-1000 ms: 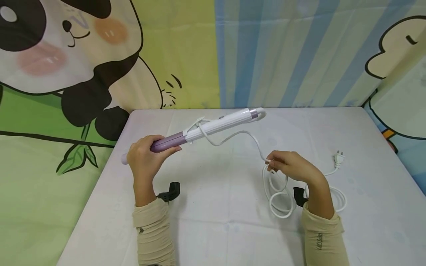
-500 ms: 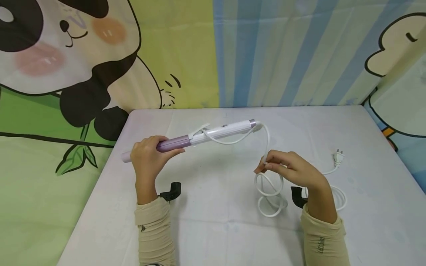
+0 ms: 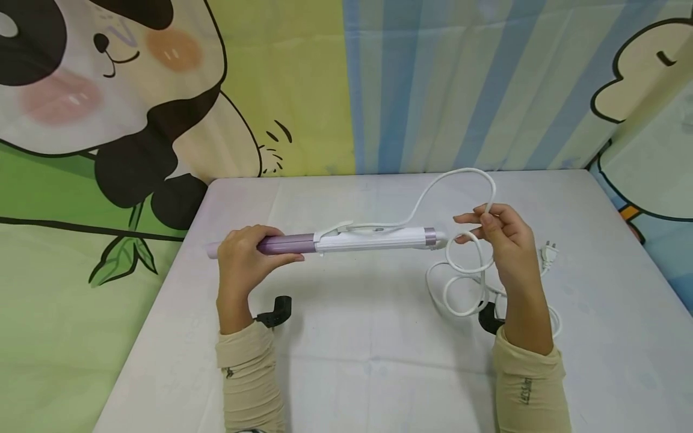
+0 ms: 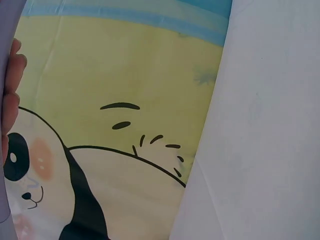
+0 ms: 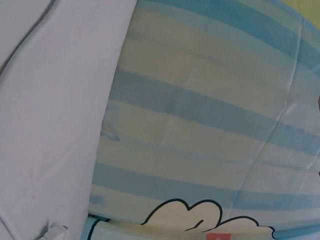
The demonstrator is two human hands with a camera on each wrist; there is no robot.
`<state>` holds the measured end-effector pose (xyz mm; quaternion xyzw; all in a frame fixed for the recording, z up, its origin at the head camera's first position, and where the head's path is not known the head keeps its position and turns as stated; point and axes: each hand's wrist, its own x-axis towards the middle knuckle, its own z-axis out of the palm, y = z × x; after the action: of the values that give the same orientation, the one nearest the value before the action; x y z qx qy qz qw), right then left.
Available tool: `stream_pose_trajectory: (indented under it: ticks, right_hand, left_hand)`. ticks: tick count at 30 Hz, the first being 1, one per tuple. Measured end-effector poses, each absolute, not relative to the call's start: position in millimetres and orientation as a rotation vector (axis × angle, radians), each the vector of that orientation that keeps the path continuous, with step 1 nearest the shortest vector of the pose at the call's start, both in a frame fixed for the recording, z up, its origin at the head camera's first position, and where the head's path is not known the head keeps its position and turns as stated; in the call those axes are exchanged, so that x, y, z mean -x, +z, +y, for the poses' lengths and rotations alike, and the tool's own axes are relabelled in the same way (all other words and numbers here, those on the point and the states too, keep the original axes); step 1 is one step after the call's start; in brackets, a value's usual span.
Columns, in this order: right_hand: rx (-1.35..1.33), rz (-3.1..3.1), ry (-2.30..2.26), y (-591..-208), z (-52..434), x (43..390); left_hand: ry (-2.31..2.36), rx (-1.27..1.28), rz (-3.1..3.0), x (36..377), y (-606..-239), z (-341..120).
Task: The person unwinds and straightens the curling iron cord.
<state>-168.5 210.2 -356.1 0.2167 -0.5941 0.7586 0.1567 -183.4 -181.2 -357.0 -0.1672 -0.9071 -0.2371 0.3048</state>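
Observation:
A purple-and-white curling iron is held almost level above the table in the head view. My left hand grips its purple barrel, thumb stretched along the near side. Fingertips curl around the barrel at the left edge of the left wrist view. From the handle's right end comes a white cord; part of it lies along the handle and arches up to the right. My right hand pinches that cord between thumb and fingers, with loose loops hanging below. The right wrist view barely catches this hand at its right edge.
A two-pin plug lies on the white table just right of my right hand, with more cord near the wrist. Black wrist mounts show beside both forearms. A printed cartoon curtain stands behind the table's far edge.
My right hand has moved up and right, turning and lifting the cord into a high arc. The curling iron's handle end has dropped until nearly level. My left hand keeps its grip.

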Motion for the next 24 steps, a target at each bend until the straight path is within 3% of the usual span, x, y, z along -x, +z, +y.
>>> stream_pose_trajectory:
  ticks: [7,13,18,24]
  right_hand:
    - [-0.205,-1.762,2.138,-363.0,217.6,174.6]
    - [0.166,-2.128,1.987,-369.7,234.4,177.4]
    - [0.021,-2.624,1.687,-373.0,244.2,177.2]
    - [-0.136,-2.779,1.588,-368.6,242.7,176.0]
  left_hand:
    - [-0.876,0.305,-2.348,179.2,-358.4,-194.5]
    - [-1.037,-0.079,-2.281,172.9,-353.0,-204.6]
    - [-0.993,-0.46,-2.255,170.4,-349.5,-215.2]
    - [-0.95,-0.684,-2.317,170.4,-353.3,-231.8]
